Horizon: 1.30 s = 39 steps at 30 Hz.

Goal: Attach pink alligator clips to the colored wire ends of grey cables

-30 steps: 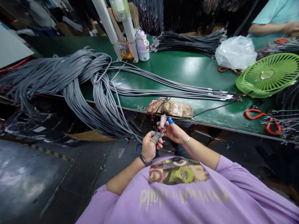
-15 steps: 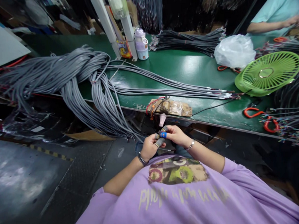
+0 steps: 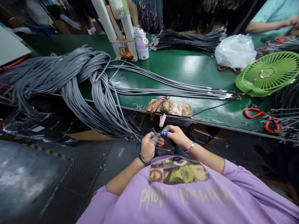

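Observation:
Close together below the bench edge, both hands work at the end of a grey cable. My left hand [image 3: 150, 145] is closed on it, with thin coloured wires [image 3: 153, 129] fanning out above the fingers. My right hand [image 3: 175, 136], a blue band round its thumb, pinches at the same wires; exactly which strands it grips is hidden. Grey wraps cover some fingertips. Just above the hands is a pink clip-like piece [image 3: 162, 120], below a taped wooden block [image 3: 174, 108] on the bench edge. To the left, a thick bundle of grey cables [image 3: 99, 91] hangs over the edge.
Several grey cables with white-banded ends lie along the green bench [image 3: 194, 66]. At the right are a green fan [image 3: 268, 73], red-handled tools [image 3: 254, 113] and a plastic bag [image 3: 235, 51]. A bottle [image 3: 142, 45] stands behind; a co-worker's arm [image 3: 271, 25] is far right.
Coloured wire ends now show above my left hand, which has turned more upright. My right hand has shifted slightly right. The pink piece has turned and looks narrower at its top.

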Each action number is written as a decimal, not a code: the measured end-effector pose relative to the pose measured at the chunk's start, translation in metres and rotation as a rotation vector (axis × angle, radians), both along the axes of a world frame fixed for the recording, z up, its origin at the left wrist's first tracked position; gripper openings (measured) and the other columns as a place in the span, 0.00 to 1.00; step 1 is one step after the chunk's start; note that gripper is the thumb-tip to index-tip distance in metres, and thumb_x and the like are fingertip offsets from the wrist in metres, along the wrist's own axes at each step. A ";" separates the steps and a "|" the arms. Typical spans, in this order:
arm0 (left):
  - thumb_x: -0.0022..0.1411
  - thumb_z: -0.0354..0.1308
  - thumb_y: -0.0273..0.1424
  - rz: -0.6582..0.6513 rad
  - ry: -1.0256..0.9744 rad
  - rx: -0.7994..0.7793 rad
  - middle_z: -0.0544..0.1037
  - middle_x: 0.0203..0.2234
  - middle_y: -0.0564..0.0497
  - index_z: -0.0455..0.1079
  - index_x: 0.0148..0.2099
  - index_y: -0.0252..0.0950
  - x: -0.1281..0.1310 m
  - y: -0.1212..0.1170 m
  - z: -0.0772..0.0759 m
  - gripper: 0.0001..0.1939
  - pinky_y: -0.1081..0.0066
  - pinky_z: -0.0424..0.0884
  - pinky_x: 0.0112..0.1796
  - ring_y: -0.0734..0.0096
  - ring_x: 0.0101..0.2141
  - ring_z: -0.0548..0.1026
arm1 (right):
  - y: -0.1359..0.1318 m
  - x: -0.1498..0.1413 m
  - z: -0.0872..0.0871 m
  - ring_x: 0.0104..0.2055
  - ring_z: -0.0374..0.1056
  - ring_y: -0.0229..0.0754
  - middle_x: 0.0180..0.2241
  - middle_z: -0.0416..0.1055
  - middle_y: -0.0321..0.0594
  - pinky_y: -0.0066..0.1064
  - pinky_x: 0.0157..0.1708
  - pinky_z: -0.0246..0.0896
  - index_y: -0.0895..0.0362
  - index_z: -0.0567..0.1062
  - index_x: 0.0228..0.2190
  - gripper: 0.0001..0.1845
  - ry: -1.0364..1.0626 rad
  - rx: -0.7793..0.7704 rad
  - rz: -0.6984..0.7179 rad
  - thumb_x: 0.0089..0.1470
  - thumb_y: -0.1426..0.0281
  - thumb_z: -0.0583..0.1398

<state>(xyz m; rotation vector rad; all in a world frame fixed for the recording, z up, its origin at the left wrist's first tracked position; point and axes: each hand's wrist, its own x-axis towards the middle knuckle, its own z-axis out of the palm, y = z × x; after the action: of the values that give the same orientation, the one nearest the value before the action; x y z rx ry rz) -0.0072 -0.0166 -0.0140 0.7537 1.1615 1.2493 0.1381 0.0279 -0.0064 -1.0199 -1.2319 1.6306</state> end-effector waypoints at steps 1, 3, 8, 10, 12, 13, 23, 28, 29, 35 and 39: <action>0.49 0.65 0.43 0.007 -0.005 -0.003 0.78 0.20 0.50 0.69 0.30 0.33 0.000 0.000 0.001 0.18 0.74 0.68 0.20 0.71 0.19 0.75 | 0.000 0.000 0.000 0.22 0.59 0.33 0.20 0.68 0.34 0.27 0.24 0.57 0.59 0.74 0.22 0.17 0.007 -0.002 0.004 0.39 0.58 0.69; 0.49 0.65 0.44 0.025 -0.011 -0.002 0.77 0.20 0.50 0.69 0.31 0.33 0.000 0.000 0.002 0.18 0.75 0.68 0.20 0.71 0.19 0.74 | 0.000 0.000 0.000 0.23 0.60 0.34 0.20 0.69 0.34 0.28 0.25 0.58 0.58 0.74 0.22 0.17 0.017 -0.003 0.012 0.38 0.58 0.69; 0.50 0.64 0.42 0.094 -0.027 0.019 0.76 0.19 0.52 0.69 0.32 0.33 0.000 0.001 0.003 0.17 0.75 0.67 0.19 0.72 0.18 0.74 | 0.000 0.000 0.002 0.23 0.58 0.33 0.20 0.68 0.33 0.26 0.25 0.57 0.59 0.74 0.21 0.17 0.011 -0.002 0.062 0.38 0.59 0.69; 0.50 0.64 0.41 0.105 -0.038 0.036 0.76 0.19 0.52 0.69 0.32 0.33 0.000 0.001 0.004 0.15 0.76 0.66 0.19 0.73 0.18 0.73 | -0.001 0.001 0.002 0.22 0.58 0.32 0.19 0.67 0.32 0.26 0.25 0.56 0.59 0.74 0.21 0.17 0.017 -0.011 0.100 0.38 0.59 0.70; 0.51 0.64 0.40 0.107 -0.047 0.057 0.76 0.19 0.53 0.69 0.31 0.34 -0.002 0.000 0.006 0.14 0.77 0.66 0.19 0.75 0.17 0.72 | 0.000 0.003 -0.001 0.22 0.58 0.32 0.19 0.67 0.33 0.26 0.25 0.56 0.59 0.73 0.20 0.18 0.045 -0.043 0.126 0.39 0.58 0.69; 0.51 0.64 0.40 0.108 -0.050 0.065 0.76 0.19 0.53 0.69 0.31 0.34 -0.002 0.000 0.008 0.14 0.77 0.66 0.19 0.76 0.17 0.72 | 0.001 0.003 -0.003 0.21 0.58 0.32 0.18 0.66 0.33 0.26 0.24 0.57 0.59 0.73 0.20 0.19 0.074 -0.077 0.123 0.40 0.56 0.69; 0.53 0.63 0.41 0.056 0.014 0.137 0.76 0.19 0.54 0.69 0.32 0.34 0.001 0.001 0.009 0.14 0.77 0.68 0.19 0.76 0.17 0.72 | 0.035 -0.005 0.007 0.20 0.61 0.31 0.23 0.68 0.36 0.24 0.21 0.64 0.59 0.74 0.28 0.26 0.208 -0.438 0.005 0.51 0.47 0.58; 0.55 0.62 0.39 0.044 0.097 0.153 0.77 0.21 0.53 0.70 0.32 0.34 -0.001 0.002 0.001 0.13 0.76 0.70 0.21 0.76 0.18 0.74 | 0.023 -0.005 0.012 0.23 0.63 0.31 0.25 0.70 0.35 0.25 0.25 0.63 0.59 0.74 0.29 0.22 0.168 -0.351 0.115 0.39 0.54 0.69; 0.55 0.62 0.39 0.032 0.108 0.151 0.77 0.21 0.53 0.70 0.32 0.34 -0.002 0.002 0.000 0.13 0.76 0.70 0.21 0.75 0.19 0.74 | 0.019 -0.005 0.012 0.23 0.62 0.30 0.25 0.70 0.34 0.24 0.25 0.62 0.59 0.74 0.29 0.22 0.159 -0.313 0.124 0.36 0.57 0.71; 0.52 0.64 0.41 -0.130 0.158 0.075 0.77 0.20 0.52 0.69 0.32 0.33 -0.006 0.002 -0.001 0.16 0.75 0.71 0.22 0.73 0.19 0.74 | 0.009 -0.005 0.010 0.23 0.60 0.31 0.22 0.68 0.32 0.25 0.27 0.57 0.60 0.73 0.25 0.17 0.041 -0.079 0.127 0.38 0.61 0.70; 0.48 0.66 0.43 -0.275 0.124 -0.032 0.76 0.17 0.51 0.68 0.30 0.33 -0.008 0.003 0.003 0.18 0.75 0.69 0.19 0.72 0.16 0.73 | 0.008 -0.004 0.011 0.25 0.62 0.33 0.24 0.70 0.35 0.27 0.29 0.58 0.61 0.74 0.26 0.17 -0.061 0.033 0.188 0.42 0.59 0.68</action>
<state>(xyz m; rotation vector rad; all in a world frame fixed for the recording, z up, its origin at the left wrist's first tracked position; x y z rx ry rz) -0.0156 -0.0132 -0.0108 0.9435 1.1314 0.9642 0.1344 0.0356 0.0044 -0.9628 -1.4272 1.7258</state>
